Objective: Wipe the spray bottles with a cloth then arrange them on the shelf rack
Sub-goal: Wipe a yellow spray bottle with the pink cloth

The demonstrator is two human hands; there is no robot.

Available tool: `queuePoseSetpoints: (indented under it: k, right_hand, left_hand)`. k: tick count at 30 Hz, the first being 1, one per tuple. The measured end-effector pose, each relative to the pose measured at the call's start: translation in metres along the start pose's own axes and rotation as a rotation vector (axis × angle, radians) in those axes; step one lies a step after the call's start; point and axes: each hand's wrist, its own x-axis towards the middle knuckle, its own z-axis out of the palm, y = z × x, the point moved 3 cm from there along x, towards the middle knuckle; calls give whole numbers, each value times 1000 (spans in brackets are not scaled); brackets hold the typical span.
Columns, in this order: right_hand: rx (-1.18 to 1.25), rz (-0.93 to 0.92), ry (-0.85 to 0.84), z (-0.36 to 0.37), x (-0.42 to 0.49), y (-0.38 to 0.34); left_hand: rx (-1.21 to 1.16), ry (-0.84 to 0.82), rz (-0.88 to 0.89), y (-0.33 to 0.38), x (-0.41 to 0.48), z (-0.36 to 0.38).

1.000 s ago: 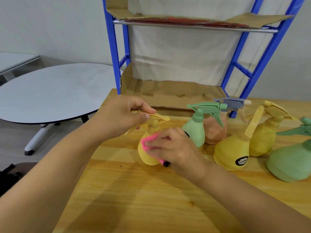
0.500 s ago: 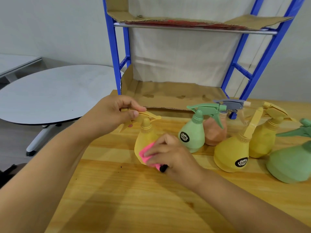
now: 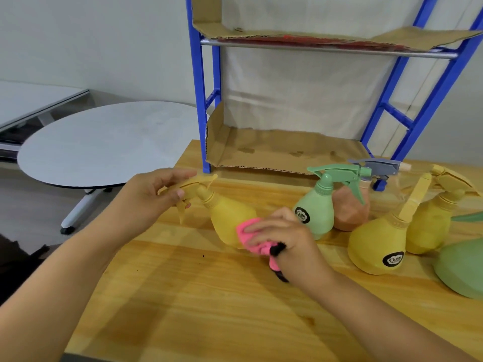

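**Cloth on the tilted yellow bottle, right side of the table crowded**

On my feed the yellow bottle (image 3: 230, 220) is a matte plastic teardrop with a fat base. It's tilted, neck leaning left over the glossy wooden table (image 3: 209, 309). The left hand (image 3: 154, 197) pinches its trigger head, thumb and fingers curled round it. The right hand (image 3: 282, 236) has its fingers curled over a crumpled pink cloth (image 3: 251, 236) and presses it low on the bottle's belly.

Just to the right stand a green bottle (image 3: 316, 218) and a brown bottle (image 3: 350, 212), packed close together. Past them are a labelled yellow bottle (image 3: 376, 246), a plain yellow bottle (image 3: 428, 231) and a large green bottle (image 3: 462, 267) cut off by the frame edge.

The blue metal rack (image 3: 201, 100) stands at the table's back edge, its shelves lined with creased cardboard (image 3: 282, 152). There's open wood in front of the hands, and a round grey table (image 3: 104, 142) sits off to the left.
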Motion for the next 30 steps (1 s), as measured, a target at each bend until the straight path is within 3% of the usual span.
queuePoseSetpoints:
  k: [4, 9, 15, 30]
  right_hand:
    - [-91, 145, 178, -1, 24, -8]
    - [-210, 79, 135, 27, 33, -30]
    - [-306, 11, 50, 35, 30, -35]
    - [-338, 222, 124, 20, 39, -16]
  left_hand:
    - [113, 52, 30, -3, -15, 3]
    - [151, 126, 79, -5, -27, 8]
    - [233, 68, 165, -8, -33, 3]
    - [474, 67, 445, -26, -49, 14]
